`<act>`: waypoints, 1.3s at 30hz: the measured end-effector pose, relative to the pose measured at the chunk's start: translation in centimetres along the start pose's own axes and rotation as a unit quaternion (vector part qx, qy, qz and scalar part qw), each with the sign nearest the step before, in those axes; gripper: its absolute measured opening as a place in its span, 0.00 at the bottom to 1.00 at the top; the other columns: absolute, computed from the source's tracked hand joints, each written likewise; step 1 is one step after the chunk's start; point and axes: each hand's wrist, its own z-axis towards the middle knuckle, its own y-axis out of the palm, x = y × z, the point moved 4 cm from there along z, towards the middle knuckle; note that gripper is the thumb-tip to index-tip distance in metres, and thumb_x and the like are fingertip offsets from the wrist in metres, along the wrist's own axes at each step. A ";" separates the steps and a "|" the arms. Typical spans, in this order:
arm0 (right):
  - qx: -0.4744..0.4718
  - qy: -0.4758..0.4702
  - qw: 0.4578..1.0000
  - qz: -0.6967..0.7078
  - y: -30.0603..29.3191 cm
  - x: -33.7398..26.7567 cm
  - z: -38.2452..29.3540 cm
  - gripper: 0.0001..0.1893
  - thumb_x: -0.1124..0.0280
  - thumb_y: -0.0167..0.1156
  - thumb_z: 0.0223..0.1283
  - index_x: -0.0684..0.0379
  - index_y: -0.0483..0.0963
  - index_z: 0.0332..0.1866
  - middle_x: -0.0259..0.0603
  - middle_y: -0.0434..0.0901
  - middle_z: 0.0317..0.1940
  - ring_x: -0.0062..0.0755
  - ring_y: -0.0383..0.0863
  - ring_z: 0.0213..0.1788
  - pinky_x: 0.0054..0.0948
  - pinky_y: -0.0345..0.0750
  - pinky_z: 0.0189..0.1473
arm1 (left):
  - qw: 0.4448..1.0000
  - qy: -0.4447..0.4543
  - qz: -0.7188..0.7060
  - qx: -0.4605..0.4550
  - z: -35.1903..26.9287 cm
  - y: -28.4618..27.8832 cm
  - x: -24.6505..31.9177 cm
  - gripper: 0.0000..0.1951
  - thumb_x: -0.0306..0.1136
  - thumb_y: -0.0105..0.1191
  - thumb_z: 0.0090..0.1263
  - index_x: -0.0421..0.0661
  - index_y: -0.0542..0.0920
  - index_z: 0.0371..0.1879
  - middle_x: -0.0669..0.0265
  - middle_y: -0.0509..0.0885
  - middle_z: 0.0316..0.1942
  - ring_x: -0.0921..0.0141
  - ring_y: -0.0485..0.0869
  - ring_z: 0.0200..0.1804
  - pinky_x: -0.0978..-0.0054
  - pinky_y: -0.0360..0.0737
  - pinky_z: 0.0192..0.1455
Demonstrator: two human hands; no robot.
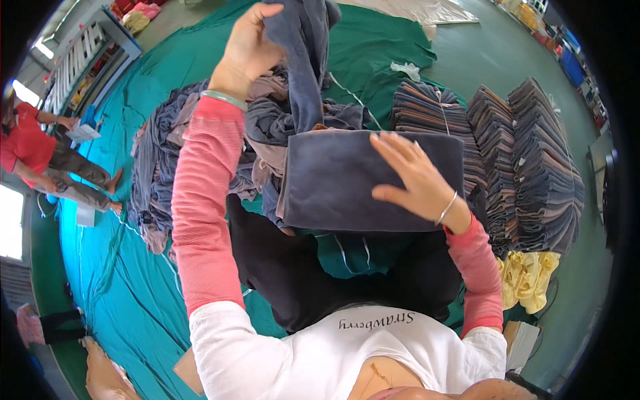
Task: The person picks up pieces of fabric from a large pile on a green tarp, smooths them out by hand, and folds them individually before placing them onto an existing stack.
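A length of grey-blue cloth [302, 60] hangs from my raised left hand [255, 45], gripped between the thumb and fingers at the top of the view. Its lower end reaches down to the far edge of a folded dark grey cloth [370, 185] in front of me. That cloth tops a folded stack and lies flat, its left edge showing brownish layers. Over its right half is my right hand [405, 175], with the fingers spread and nothing held; whether it touches the cloth cannot be told. Behind and left lies a heap of loose grey and brownish cloths [165, 145].
Several tall stacks of folded cloths [542, 170] stand at the right, beside yellow fabric [530, 280]. A green sheet [120, 280] covers the floor. White cord [352, 95] runs behind the folded cloth. Another person in red [32, 135] stands at the far left near a metal rack [75, 55].
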 end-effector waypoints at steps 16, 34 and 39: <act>0.119 0.094 0.800 0.581 -5.1 5.9 8.5 0.22 0.59 0.59 0.59 0.69 0.72 0.48 0.40 0.78 0.45 0.21 0.78 0.44 0.22 0.74 0.46 | 0.966 0.140 -0.140 -0.168 1.4 11.9 2.2 0.18 0.41 0.41 0.69 0.45 0.73 0.51 0.61 0.77 0.53 0.62 0.75 0.55 0.58 0.68 0.60; 0.155 0.103 0.900 0.394 -7.2 6.6 7.8 0.09 0.71 0.60 0.55 0.65 0.75 0.38 0.33 0.79 0.26 0.16 0.76 0.29 0.18 0.74 0.30 | 0.944 -0.067 -0.162 -0.281 -1.0 10.0 -13.2 0.30 0.45 0.37 0.72 0.49 0.45 0.70 0.53 0.61 0.64 0.57 0.67 0.61 0.50 0.62 0.64; 0.095 0.119 0.939 0.309 -5.8 5.6 8.8 0.05 0.73 0.59 0.55 0.64 0.76 0.32 0.31 0.78 0.28 0.16 0.75 0.26 0.18 0.72 0.28 | 0.959 0.024 -0.026 -0.279 -1.5 9.6 -12.0 0.29 0.47 0.36 0.72 0.46 0.51 0.68 0.56 0.65 0.63 0.58 0.68 0.61 0.55 0.63 0.64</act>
